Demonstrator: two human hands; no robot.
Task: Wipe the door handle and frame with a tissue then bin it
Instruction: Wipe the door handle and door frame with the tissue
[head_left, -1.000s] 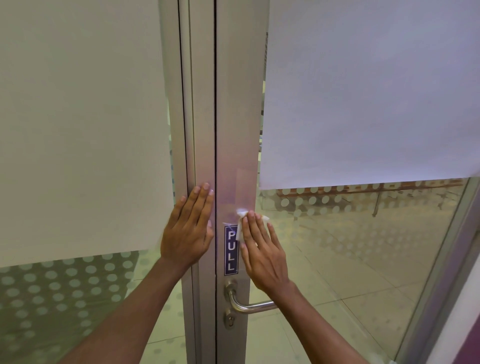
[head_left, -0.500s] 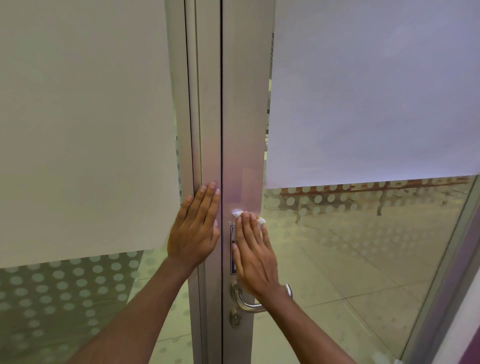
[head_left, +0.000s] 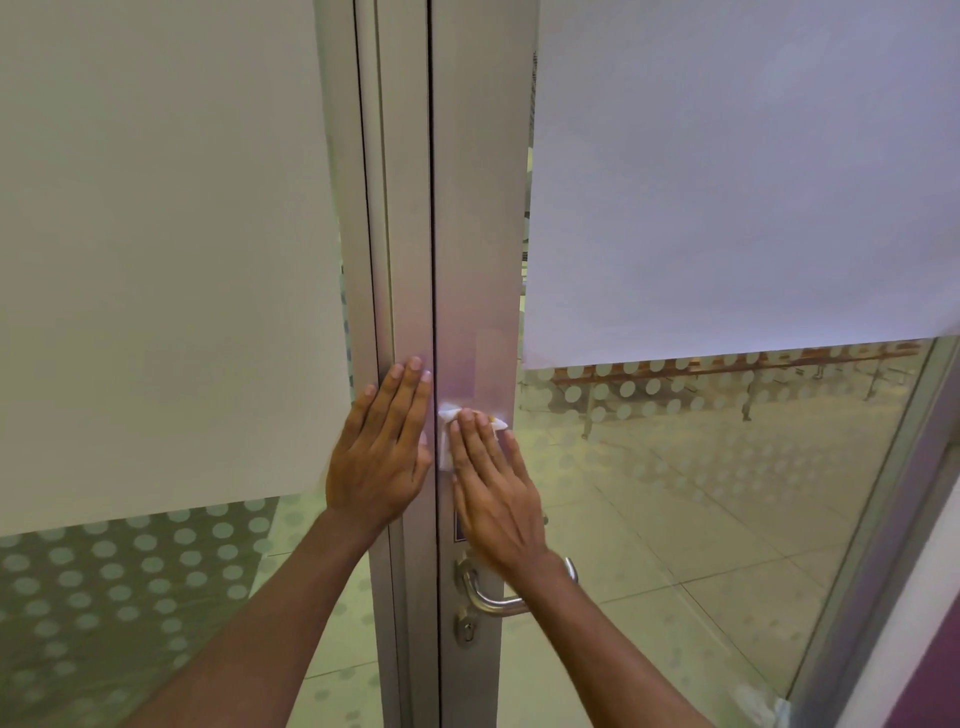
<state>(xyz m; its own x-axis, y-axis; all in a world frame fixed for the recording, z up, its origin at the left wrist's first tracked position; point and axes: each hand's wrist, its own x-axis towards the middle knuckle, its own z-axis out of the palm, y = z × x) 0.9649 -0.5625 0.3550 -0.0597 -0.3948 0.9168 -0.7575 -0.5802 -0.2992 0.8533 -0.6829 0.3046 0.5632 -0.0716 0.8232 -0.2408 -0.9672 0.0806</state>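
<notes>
right hand (head_left: 493, 493): flat on the door frame (head_left: 478, 260), palm down, fingers (head_left: 470, 441) straight and close together, pressing the tissue (head_left: 448, 431) against the metal; nothing pinched, just pinned under the fingers
tissue: white, crumpled, edges show above and left of the right fingertips; sits on the frame well above the handle (head_left: 493, 600)
left hand (head_left: 382, 457): flat on the neighbouring frame post (head_left: 400, 260) just left of the door gap, fingers straight and together, holding nothing; reads as bracing
change: right hand sits further left than a second ago; it now covers the PULL sticker (head_left: 458, 527), only a sliver of which shows at the heel of the hand; wrist now crosses in front of the handle lever; left hand has not moved on its post
meaning: wipe stroke is working across the frame face above the handle, so the frame part is under way, my read
handle: steel lever, partly hidden behind the right wrist; keyhole (head_left: 467, 631) below it is clear; cannot tell from here whether the handle is wiped yet
remaining: rest of frame, possibly handle, then bin; no bin in view
risk: tissue is only pinned by flat fingers; if pressure lifts mid-stroke it could slip down; likely low
glass (head_left: 701, 493): dotted film, tiled floor behind; not part of the job
</notes>
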